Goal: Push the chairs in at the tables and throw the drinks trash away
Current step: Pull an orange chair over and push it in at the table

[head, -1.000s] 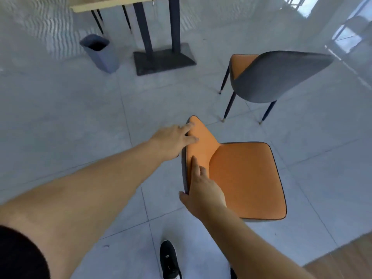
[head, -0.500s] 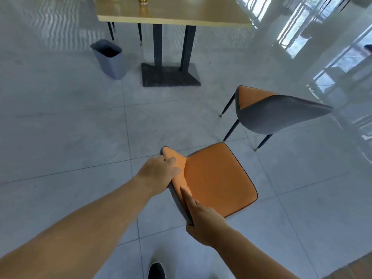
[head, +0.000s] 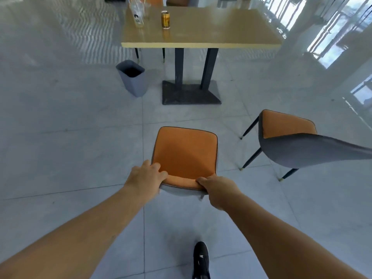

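An orange chair (head: 185,152) with a grey back stands right in front of me, its seat facing the wooden table (head: 201,31). My left hand (head: 146,176) grips the left end of its backrest top, and my right hand (head: 216,188) grips the right end. A second orange and grey chair (head: 289,141) stands to the right, turned away from the table. On the tabletop stand a gold drink can (head: 165,19) and a clear plastic cup (head: 137,15) with a straw.
A grey waste bin (head: 132,77) sits on the tiled floor left of the table's dark base (head: 189,95). More chairs show behind the table. A white pillar and windows fill the right side. My black shoe (head: 201,260) is at the bottom.
The chair has swung round from sideways to face the table squarely. My hands shifted from one side of the backrest to its two ends. The view rose to show the tabletop.
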